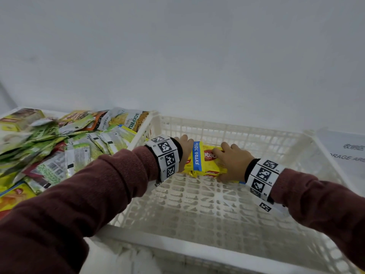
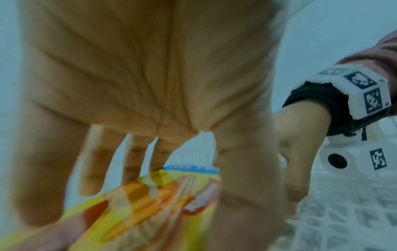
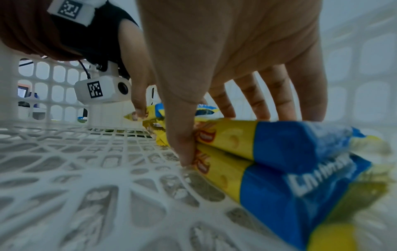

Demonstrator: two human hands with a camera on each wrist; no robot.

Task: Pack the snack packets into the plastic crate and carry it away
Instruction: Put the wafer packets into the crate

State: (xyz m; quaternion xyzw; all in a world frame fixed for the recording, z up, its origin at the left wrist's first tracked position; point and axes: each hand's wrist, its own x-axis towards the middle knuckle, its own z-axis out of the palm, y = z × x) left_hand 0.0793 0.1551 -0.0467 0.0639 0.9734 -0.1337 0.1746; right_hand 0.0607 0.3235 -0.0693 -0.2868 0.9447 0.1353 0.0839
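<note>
A stack of yellow wafer packets [image 1: 205, 165] with blue bands lies on the lattice floor of the white plastic crate [image 1: 177, 248], towards its far side. My left hand [image 1: 184, 147] holds the stack's left end, with fingers behind it and thumb in front in the left wrist view [image 2: 150, 68]. My right hand [image 1: 233, 161] grips the right part. In the right wrist view its thumb presses the near side of two stacked packets [image 3: 268, 152] and its fingers reach over the top. Both sleeves are dark red.
To the left, a second white crate [image 1: 144, 127] holds a heap of several green, yellow and red snack packets [image 1: 59, 145]. A paper sign [image 1: 347, 151] lies to the right of the crate. A pale wall stands right behind both.
</note>
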